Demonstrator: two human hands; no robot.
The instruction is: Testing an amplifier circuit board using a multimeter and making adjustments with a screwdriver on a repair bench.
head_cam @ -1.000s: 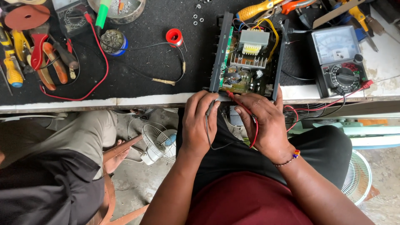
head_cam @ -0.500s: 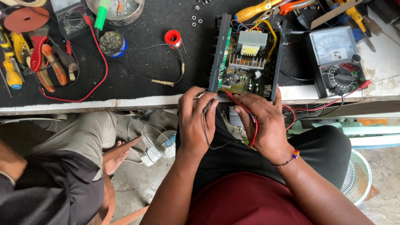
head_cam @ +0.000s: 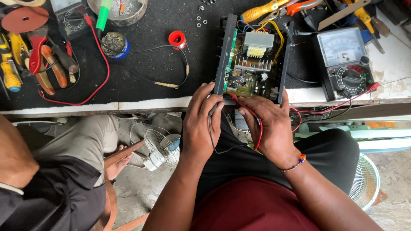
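Note:
An open black chassis with a green circuit board and a transformer (head_cam: pixel 252 60) lies at the bench's front edge. My left hand (head_cam: pixel 201 126) rests against its near left corner, fingers closed on a black test lead whose wire (head_cam: pixel 214 143) loops down over my lap. My right hand (head_cam: pixel 269 126) pinches a red probe (head_cam: pixel 239 101), its tip at the board's near edge. The red lead (head_cam: pixel 351 104) runs to an analog multimeter (head_cam: pixel 346 60) on the right of the chassis.
Pliers and screwdrivers (head_cam: pixel 38 60) lie at the left on the black mat, with a tin (head_cam: pixel 113 42) and a red solder spool (head_cam: pixel 177 39). Another person (head_cam: pixel 55 171) sits at my left. A small fan (head_cam: pixel 160 145) lies on the floor, and another fan (head_cam: pixel 364 179) stands at the right.
Both hands stay at the chassis edge, the left fingers shifting slightly on the lead. The other person's arm has come into view at the lower left.

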